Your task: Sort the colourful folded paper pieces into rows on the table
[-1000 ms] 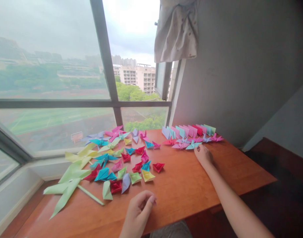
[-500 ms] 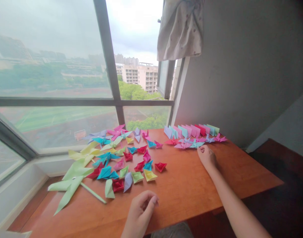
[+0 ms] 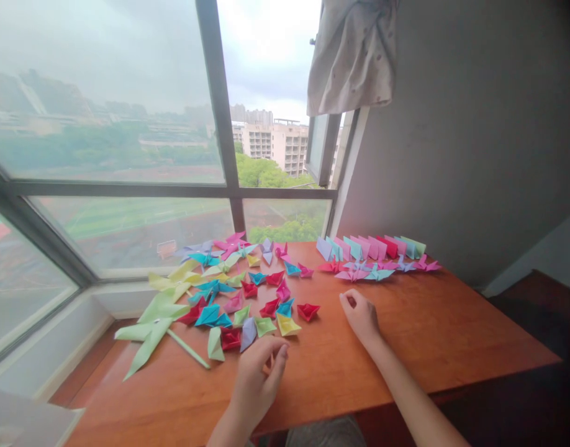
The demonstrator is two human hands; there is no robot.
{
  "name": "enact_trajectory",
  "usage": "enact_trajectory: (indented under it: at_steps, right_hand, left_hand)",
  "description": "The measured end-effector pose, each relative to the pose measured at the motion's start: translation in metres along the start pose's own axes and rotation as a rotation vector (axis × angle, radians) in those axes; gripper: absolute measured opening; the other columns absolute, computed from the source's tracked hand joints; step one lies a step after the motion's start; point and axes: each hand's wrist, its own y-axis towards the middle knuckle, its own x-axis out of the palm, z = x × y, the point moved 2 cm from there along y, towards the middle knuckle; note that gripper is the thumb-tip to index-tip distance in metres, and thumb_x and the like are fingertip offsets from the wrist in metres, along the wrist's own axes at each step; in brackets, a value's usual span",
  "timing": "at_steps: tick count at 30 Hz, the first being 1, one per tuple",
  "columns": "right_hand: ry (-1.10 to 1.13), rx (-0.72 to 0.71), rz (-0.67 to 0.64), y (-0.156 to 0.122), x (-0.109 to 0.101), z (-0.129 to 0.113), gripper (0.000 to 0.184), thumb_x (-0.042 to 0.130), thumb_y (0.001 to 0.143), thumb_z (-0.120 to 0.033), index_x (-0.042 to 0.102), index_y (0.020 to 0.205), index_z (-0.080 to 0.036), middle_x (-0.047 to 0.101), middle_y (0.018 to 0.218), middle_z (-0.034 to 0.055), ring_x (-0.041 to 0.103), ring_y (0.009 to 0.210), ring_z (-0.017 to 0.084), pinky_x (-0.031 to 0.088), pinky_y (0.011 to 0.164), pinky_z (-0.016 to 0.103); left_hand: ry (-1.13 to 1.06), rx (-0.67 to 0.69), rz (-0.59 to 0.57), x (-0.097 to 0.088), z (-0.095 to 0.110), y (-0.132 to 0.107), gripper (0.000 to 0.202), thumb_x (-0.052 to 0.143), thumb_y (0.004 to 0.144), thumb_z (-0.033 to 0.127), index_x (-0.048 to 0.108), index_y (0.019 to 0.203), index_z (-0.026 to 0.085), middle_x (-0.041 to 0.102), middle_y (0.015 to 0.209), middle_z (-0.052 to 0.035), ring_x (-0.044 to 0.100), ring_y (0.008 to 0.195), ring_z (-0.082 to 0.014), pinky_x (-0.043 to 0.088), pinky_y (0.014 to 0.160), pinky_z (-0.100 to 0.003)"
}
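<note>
My left hand (image 3: 262, 376) is above the near part of the wooden table (image 3: 331, 379), fingers curled toward the thumb, with nothing seen in them. Just beyond it are a lavender folded paper piece (image 3: 248, 334) and a yellow paper boat (image 3: 288, 325). My right hand (image 3: 361, 318) has its thumb and fingertips drawn together in a loose ring, and no object shows there. To its left sits a red paper boat (image 3: 308, 311). Farther back, several origami cranes lie in a group, among them a pink crane (image 3: 354, 272) and a turquoise crane (image 3: 379, 272).
A row of upright folded papers (image 3: 366, 248) stands behind the cranes. On the left are several more paper boats and a green pinwheel (image 3: 155, 324) with a stick (image 3: 189, 349). A window frame (image 3: 236, 214) borders the table's far side; a grey wall (image 3: 452, 155) rises at right.
My right hand has moved left and away from the cranes. My left hand has come slightly up and left. The view has turned a little to the left.
</note>
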Motion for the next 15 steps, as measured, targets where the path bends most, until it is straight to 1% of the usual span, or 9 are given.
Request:
enact_trajectory:
  at_steps: [2,3,5,8,9,10,12,15]
  right_hand:
    - [0.003,-0.029,-0.013,-0.003,0.004,-0.002,0.037,0.044,0.087,-0.049,0.060,0.069,-0.022,0.067,0.066,0.0047,0.060,0.062,0.019,0.040,0.060,0.027]
    - [0.006,-0.041,-0.021,-0.004,0.005,-0.003,0.038,0.043,0.088,-0.050,0.060,0.070,-0.022,0.067,0.067,0.0049,0.060,0.062,0.019,0.040,0.060,0.027]
    - [0.023,-0.058,-0.031,-0.006,0.005,-0.003,0.039,0.042,0.088,-0.051,0.060,0.070,-0.022,0.067,0.067,0.0050,0.060,0.062,0.019,0.040,0.060,0.027]
    - [0.061,-0.072,-0.013,-0.008,0.002,-0.003,0.038,0.043,0.089,-0.051,0.060,0.071,-0.021,0.067,0.067,0.0042,0.060,0.061,0.018,0.040,0.060,0.027]
    - [0.071,-0.077,0.000,-0.009,0.001,-0.004,0.038,0.044,0.089,-0.050,0.060,0.071,-0.021,0.067,0.067,0.0041,0.060,0.062,0.018,0.041,0.061,0.027]
    - [0.077,-0.086,0.010,-0.009,0.000,-0.005,0.037,0.044,0.090,-0.049,0.060,0.072,-0.021,0.067,0.068,0.0042,0.061,0.063,0.018,0.041,0.062,0.026]
    - [0.085,-0.110,0.019,-0.011,-0.001,-0.006,0.035,0.045,0.090,-0.047,0.060,0.072,-0.021,0.067,0.070,0.0046,0.061,0.064,0.018,0.041,0.062,0.026]
    - [0.097,-0.136,0.014,-0.013,-0.002,-0.008,0.034,0.045,0.090,-0.045,0.060,0.072,-0.020,0.067,0.069,0.0042,0.060,0.063,0.017,0.041,0.061,0.025]
  left_hand:
    - [0.124,0.030,0.042,-0.017,-0.005,0.011,0.021,0.052,0.090,0.031,0.068,0.083,0.020,0.068,0.073,-0.0040,0.060,0.062,-0.0158,0.045,0.060,-0.023]
    - [0.187,0.020,0.082,-0.028,-0.009,0.018,0.021,0.052,0.090,0.032,0.068,0.085,0.020,0.070,0.076,-0.0042,0.060,0.063,-0.0160,0.046,0.061,-0.024]
    - [0.314,-0.019,0.199,-0.055,-0.018,0.033,0.023,0.053,0.089,0.036,0.069,0.087,0.020,0.071,0.079,-0.0037,0.061,0.062,-0.0163,0.047,0.064,-0.025]
    - [0.490,-0.172,0.386,-0.098,-0.036,0.054,0.026,0.050,0.088,0.040,0.068,0.089,0.021,0.071,0.077,-0.0024,0.063,0.065,-0.0183,0.047,0.065,-0.027]
    - [0.545,-0.217,0.411,-0.110,-0.042,0.060,0.026,0.049,0.088,0.039,0.068,0.092,0.021,0.071,0.076,-0.0026,0.065,0.067,-0.0191,0.047,0.065,-0.027]
    - [0.622,-0.261,0.390,-0.120,-0.047,0.066,0.026,0.049,0.087,0.037,0.068,0.095,0.021,0.072,0.079,-0.0029,0.066,0.070,-0.0202,0.046,0.065,-0.027]
    - [0.768,-0.336,0.310,-0.132,-0.058,0.076,0.028,0.050,0.086,0.037,0.067,0.101,0.021,0.073,0.086,-0.0049,0.067,0.076,-0.0229,0.045,0.063,-0.028]
    - [0.888,-0.384,0.228,-0.139,-0.071,0.087,0.032,0.050,0.086,0.038,0.065,0.107,0.019,0.073,0.095,-0.0087,0.068,0.084,-0.0265,0.045,0.063,-0.028]
